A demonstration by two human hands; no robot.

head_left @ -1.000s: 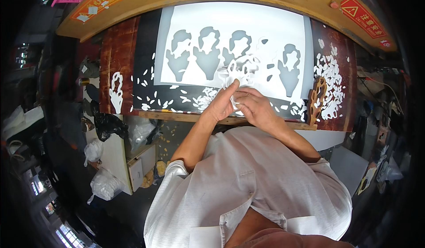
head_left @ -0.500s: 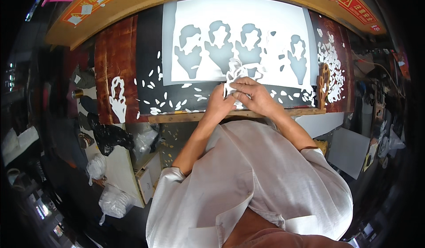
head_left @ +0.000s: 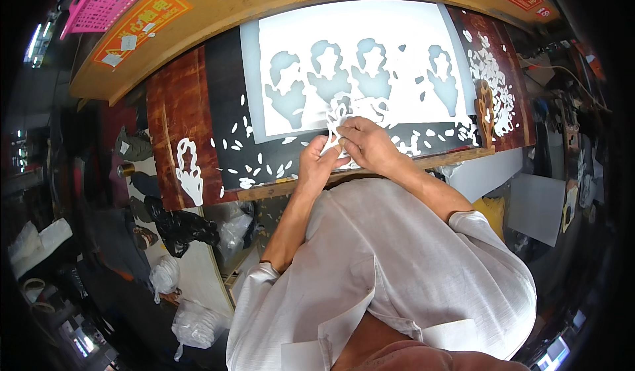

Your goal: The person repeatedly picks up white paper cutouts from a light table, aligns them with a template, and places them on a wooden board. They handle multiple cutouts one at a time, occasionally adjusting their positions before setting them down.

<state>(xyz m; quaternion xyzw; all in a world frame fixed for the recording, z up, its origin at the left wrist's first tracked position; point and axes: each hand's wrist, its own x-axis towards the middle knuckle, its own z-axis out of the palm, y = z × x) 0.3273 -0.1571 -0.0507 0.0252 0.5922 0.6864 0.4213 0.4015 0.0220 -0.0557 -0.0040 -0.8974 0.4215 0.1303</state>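
Pinching white looped cut-out [head_left: 331,131] with right hand [head_left: 372,147] and, now lower, left hand [head_left: 314,166], seemingly mid-handling, at white rectangular sheet's [head_left: 350,23] six o'clock.

At eleven o'clock the upper edge crops the pink basket [head_left: 109,3]. At centre, fingers [head_left: 353,133] hide part of the white cut-out [head_left: 332,129]. At six o'clock the lower edge trims the shirt [head_left: 344,258].

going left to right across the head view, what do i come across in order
pink basket → white cut-out lying on the bench → left hand → right hand → brown openwork form → grey panel
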